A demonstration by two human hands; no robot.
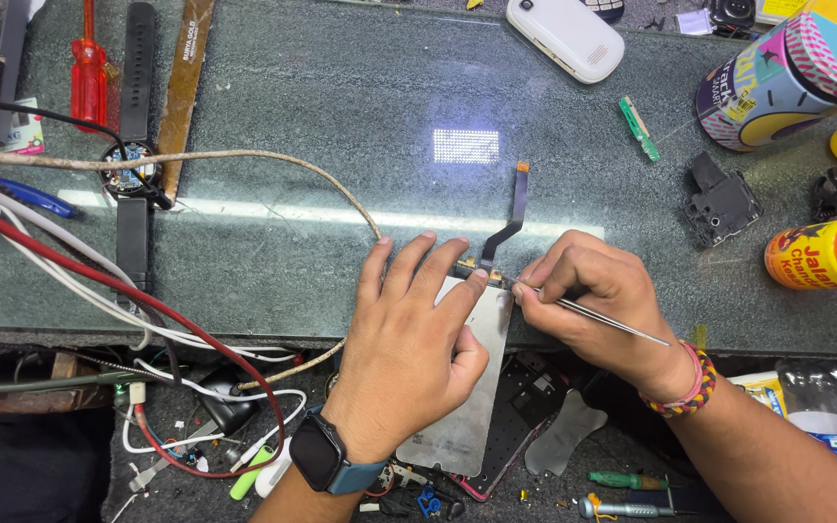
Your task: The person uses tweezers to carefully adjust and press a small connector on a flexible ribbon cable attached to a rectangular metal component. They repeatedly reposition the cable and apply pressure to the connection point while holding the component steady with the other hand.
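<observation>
My left hand [409, 358] pins the panel [462, 387] flat while my right hand [598, 291] pinches tweezers [593, 317] at its flex cable [506, 228]; one slip could tear it.

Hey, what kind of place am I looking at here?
Most likely a phone or small-electronics repair bench. The left hand steadies a bare metal screen panel while the right hand works tweezers at its flex cable; a screwdriver and loose wires lie nearby.
</observation>
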